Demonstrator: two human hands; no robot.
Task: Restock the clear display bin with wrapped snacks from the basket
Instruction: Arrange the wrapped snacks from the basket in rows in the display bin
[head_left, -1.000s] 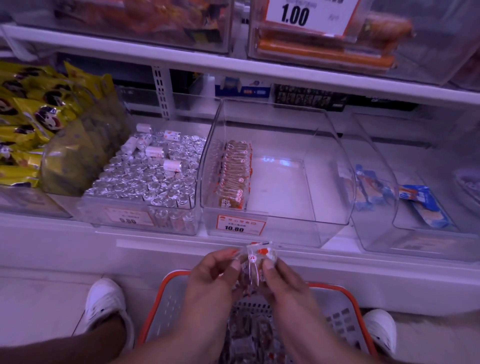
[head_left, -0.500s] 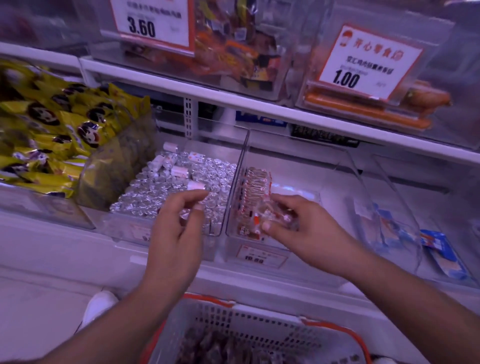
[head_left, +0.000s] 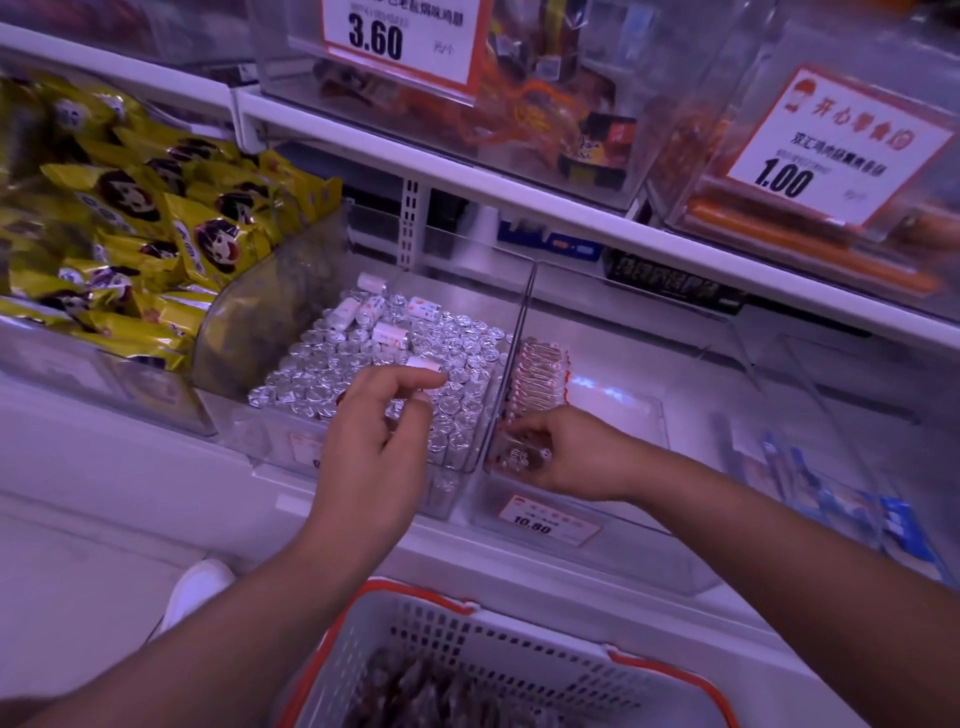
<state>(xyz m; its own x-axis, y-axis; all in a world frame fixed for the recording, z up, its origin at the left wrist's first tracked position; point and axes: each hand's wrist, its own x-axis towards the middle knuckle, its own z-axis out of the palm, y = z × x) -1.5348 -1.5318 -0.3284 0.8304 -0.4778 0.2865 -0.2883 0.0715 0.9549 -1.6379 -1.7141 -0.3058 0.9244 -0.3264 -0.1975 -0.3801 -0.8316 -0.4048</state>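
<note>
one wrapped snack (head_left: 522, 457) pinched in my right hand (head_left: 576, 452) inside the clear display bin (head_left: 613, 519); left hand (head_left: 379, 441) at nine o'clock, fingers loose, holding nothing.

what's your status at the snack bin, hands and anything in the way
Right hand pinching wrapped snack inside clear bin. Left hand empty above foil candies. Nothing blocking.

The clear display bin (head_left: 597, 525) carries a price tag (head_left: 549, 523) reading 10.80. Upper-shelf bins show cards marked 3.60 (head_left: 397, 41) and 1.00 (head_left: 831, 148) (its Chinese characters are too blurred to read).
</note>
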